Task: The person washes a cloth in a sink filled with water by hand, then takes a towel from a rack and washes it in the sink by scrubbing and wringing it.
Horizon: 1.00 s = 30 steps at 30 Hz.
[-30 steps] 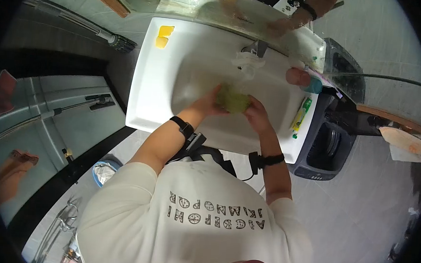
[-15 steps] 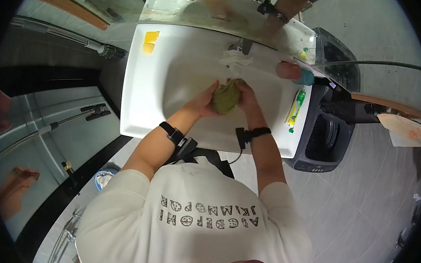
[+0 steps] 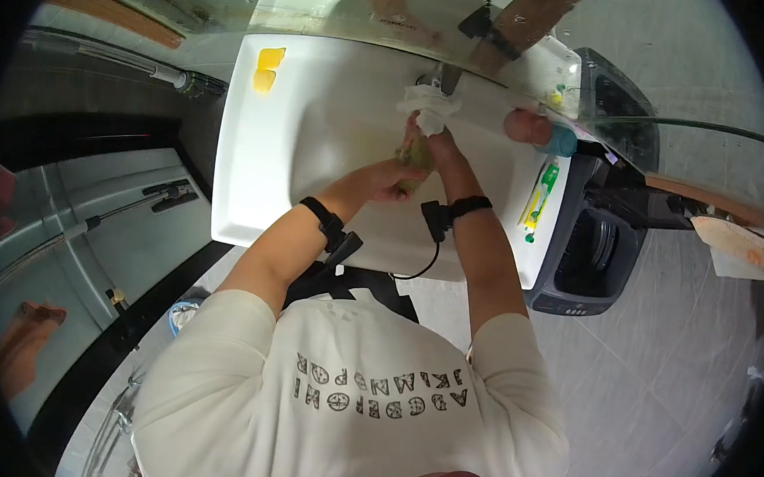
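An olive-green cloth [image 3: 417, 156] is bunched narrowly between my two hands over the white sink [image 3: 260, 157]. My left hand [image 3: 389, 179] is closed around its near end. At the far end, my right hand [image 3: 441, 146] grips it close to the tap, though its fingers are partly hidden. Just beyond the hands, a white crumpled, thin-looking piece [image 3: 429, 104] hangs at the metal tap [image 3: 449, 78]; what it is made of is unclear.
Two yellow pieces [image 3: 268, 67] lie at the sink's far left corner. On the right rim are a green-and-yellow tube [image 3: 538, 197], a pinkish round object [image 3: 527, 126] and a teal cup-like item [image 3: 561, 142]. A glass shelf [image 3: 367, 47] crosses behind; a dark bin-like appliance [image 3: 586, 260] stands right.
The cloth has gone from a wide rounded bundle to a narrow, squeezed shape. My right hand has moved away from me toward the tap, while my left hand has turned around the near end.
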Each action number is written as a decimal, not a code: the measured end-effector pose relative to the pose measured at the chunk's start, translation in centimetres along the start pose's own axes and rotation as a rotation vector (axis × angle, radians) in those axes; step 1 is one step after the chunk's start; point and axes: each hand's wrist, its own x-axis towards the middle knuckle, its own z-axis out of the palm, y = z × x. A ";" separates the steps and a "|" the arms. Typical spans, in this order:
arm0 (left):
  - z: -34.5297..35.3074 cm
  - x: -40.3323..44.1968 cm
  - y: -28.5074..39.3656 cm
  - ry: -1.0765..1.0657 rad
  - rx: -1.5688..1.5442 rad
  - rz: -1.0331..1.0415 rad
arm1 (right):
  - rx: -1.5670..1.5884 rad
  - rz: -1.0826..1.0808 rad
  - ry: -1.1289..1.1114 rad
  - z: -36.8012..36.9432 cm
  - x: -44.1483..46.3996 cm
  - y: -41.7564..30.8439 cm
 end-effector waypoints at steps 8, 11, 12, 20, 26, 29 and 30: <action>0.0 4.0 -0.4 0.482 0.953 0.415 | -0.022 -0.102 0.423 3.3 -2.2 -1.1; 1.3 2.4 0.5 0.656 1.302 0.405 | 0.073 -0.152 0.555 3.0 -2.3 -0.2; 2.1 1.2 0.8 0.691 1.255 0.365 | 0.069 -0.146 0.646 2.8 -2.3 0.2; 0.7 -1.9 -0.1 0.734 1.778 0.368 | 0.318 -0.053 0.907 3.4 -4.5 3.8; -2.7 -14.3 1.2 0.947 1.473 0.380 | 0.122 -0.351 0.522 -1.7 -15.7 -6.3; -7.4 -19.4 1.0 0.919 1.609 0.401 | 0.015 -0.686 0.777 -5.4 -24.8 -14.2; -8.7 -21.1 0.3 0.939 1.618 0.340 | 0.030 -0.730 0.898 -5.5 -28.5 -17.0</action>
